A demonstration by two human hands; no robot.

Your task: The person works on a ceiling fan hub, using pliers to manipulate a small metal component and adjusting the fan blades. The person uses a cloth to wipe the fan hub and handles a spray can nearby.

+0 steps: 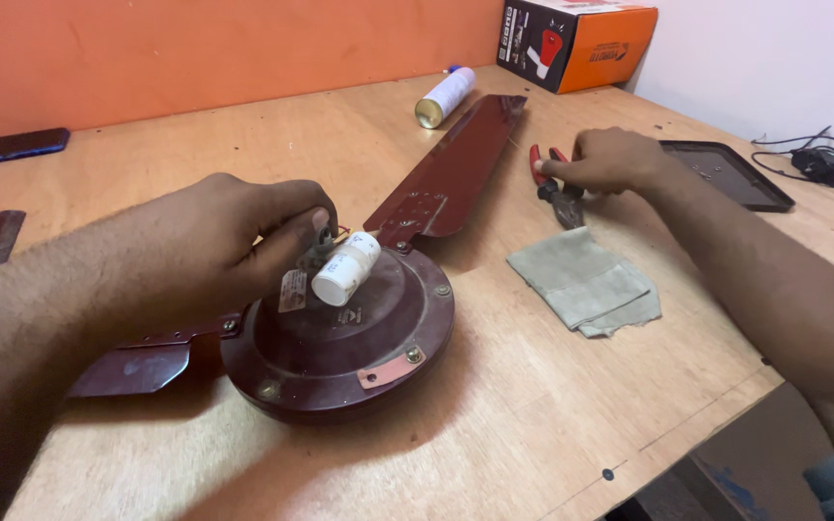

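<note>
A dark red ceiling fan motor housing lies on the wooden table, with one blade reaching toward the back and another to the left. My left hand grips the metal shaft at the housing's centre, beside a white cylindrical capacitor lying on top. My right hand rests on red-handled pliers further right, fingers closed on the handles.
A folded grey-green cloth lies between the fan and the pliers. A white spray can, an orange and black box, a dark tray, a black cable and a phone sit around the table's edges.
</note>
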